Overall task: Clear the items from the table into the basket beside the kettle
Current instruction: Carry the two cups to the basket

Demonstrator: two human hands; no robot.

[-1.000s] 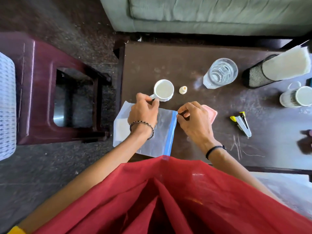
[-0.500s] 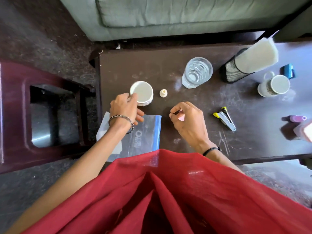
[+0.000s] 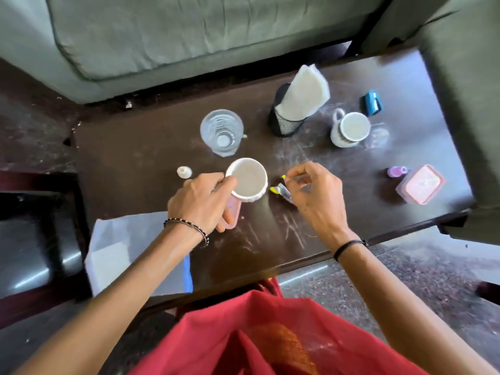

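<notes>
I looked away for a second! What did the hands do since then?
The left hand carried the white cup right, past the little white cap; it now holds the pink piece too. The right hand gave up the pink piece and now pinches the stapler. The glass, other mug and plastic bag stayed put.

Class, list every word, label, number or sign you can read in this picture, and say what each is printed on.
Nothing here can be read as text.
Far mug: dark marks on its side, too blurred to read.
Pink-lidded box: faint marks on the lid, too blurred to read.
Plastic bag: no print shows.
</notes>
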